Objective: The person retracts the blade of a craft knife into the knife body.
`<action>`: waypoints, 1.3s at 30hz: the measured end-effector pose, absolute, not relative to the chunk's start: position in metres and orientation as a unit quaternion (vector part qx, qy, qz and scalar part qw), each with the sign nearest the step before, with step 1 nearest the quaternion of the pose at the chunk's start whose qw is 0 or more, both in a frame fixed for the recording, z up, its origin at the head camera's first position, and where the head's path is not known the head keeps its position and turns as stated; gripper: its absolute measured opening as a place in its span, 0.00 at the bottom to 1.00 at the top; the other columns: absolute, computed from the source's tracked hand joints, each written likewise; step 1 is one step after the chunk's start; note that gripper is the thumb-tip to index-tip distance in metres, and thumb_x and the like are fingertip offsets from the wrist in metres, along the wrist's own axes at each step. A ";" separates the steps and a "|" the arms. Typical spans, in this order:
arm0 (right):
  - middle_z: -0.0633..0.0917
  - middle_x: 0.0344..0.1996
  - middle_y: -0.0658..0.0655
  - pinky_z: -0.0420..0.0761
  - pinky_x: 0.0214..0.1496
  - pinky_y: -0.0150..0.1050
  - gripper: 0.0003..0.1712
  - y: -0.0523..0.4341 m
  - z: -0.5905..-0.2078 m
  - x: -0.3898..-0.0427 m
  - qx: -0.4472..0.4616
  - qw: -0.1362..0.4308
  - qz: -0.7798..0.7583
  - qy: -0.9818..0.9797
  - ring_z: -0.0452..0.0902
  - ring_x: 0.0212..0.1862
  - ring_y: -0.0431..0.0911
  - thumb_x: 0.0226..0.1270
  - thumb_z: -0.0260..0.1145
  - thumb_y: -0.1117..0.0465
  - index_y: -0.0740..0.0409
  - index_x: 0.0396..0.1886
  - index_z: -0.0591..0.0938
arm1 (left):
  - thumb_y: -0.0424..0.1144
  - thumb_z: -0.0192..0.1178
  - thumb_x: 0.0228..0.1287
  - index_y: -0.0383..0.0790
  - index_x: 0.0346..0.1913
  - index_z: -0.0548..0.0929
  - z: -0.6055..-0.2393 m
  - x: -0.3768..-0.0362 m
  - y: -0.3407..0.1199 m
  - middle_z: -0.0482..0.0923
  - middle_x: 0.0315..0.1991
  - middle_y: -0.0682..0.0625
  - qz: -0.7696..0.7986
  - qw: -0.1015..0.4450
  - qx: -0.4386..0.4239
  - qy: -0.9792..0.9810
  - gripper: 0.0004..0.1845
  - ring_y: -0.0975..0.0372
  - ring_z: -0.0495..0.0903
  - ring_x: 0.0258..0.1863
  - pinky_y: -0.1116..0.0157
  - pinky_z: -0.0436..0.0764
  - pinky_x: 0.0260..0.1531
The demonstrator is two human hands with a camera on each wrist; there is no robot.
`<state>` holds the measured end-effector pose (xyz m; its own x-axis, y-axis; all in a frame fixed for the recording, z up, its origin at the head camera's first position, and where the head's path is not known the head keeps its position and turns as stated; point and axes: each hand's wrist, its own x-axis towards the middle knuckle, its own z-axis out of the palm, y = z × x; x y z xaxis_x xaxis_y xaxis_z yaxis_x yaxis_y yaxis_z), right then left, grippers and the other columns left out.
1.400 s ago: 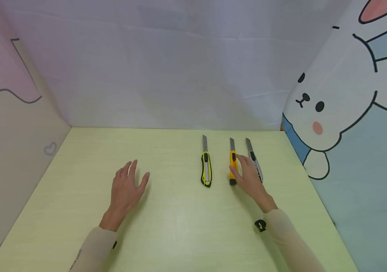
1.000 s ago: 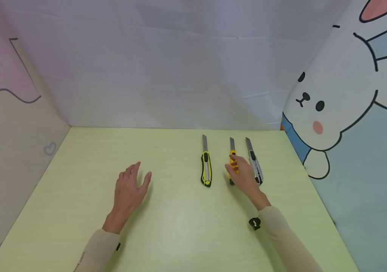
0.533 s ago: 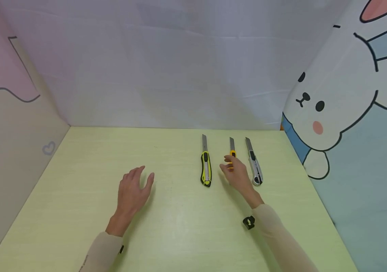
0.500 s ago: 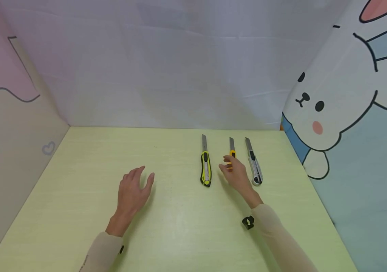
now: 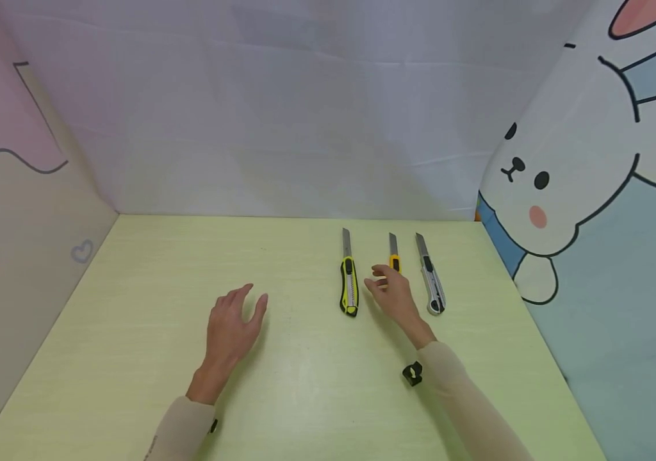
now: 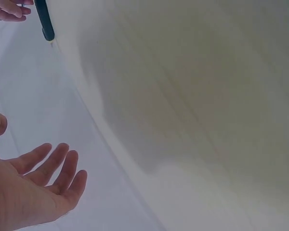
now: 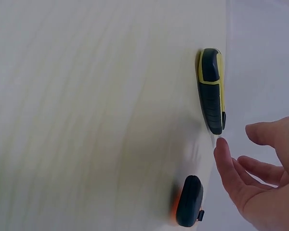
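Three utility knives lie on the pale table with blades out, pointing at the back wall. The leftmost is a yellow-green and black utility knife [image 5: 349,287]. In the middle, an orange utility knife [image 5: 395,263] is partly covered by my right hand [image 5: 395,298]. Furthest right is a silver-grey utility knife [image 5: 434,285], slightly slanted. My right hand hovers with loosely bent fingers between the yellow-green and orange knives, holding nothing. The right wrist view has the yellow-green knife [image 7: 211,91] just beyond the fingertips. My left hand [image 5: 231,330] hangs over the table's left half, fingers spread, holding nothing.
The pale yellow table [image 5: 305,410] ends at a white cloth wall [image 5: 305,128] behind the knives. To the right stands a cloth panel with a printed rabbit [image 5: 558,192]. Another printed panel [image 5: 16,256] borders the left side.
My right hand has moved left from beside the silver-grey knife, across the orange one, toward the yellow-green knife. My left hand has drifted slightly right and nearer my body. The knives have stayed put.
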<state>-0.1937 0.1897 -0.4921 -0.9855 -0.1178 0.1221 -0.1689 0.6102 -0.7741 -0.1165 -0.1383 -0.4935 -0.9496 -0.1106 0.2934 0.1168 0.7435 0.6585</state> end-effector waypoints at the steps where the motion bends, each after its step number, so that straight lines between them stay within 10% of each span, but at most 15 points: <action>1: 0.82 0.56 0.70 0.85 0.54 0.51 0.24 0.189 -0.492 -0.194 0.077 0.027 0.434 -0.897 0.84 0.51 0.60 0.74 0.68 0.63 0.72 0.63 0.77 | 0.51 0.60 0.74 0.31 0.62 0.81 -0.494 -0.116 -0.137 0.81 0.57 0.34 -0.360 0.162 -0.002 -0.919 0.27 0.39 0.77 0.56 0.41 0.73 0.58; 39: 0.84 0.48 0.65 0.85 0.47 0.46 0.27 0.157 -0.499 -0.205 0.030 -0.043 0.375 -0.926 0.83 0.44 0.54 0.69 0.72 0.59 0.71 0.61 0.78 | 0.48 0.65 0.72 0.33 0.55 0.85 -0.492 -0.105 -0.107 0.82 0.52 0.40 -0.406 0.155 0.003 -0.901 0.21 0.46 0.79 0.51 0.47 0.80 0.49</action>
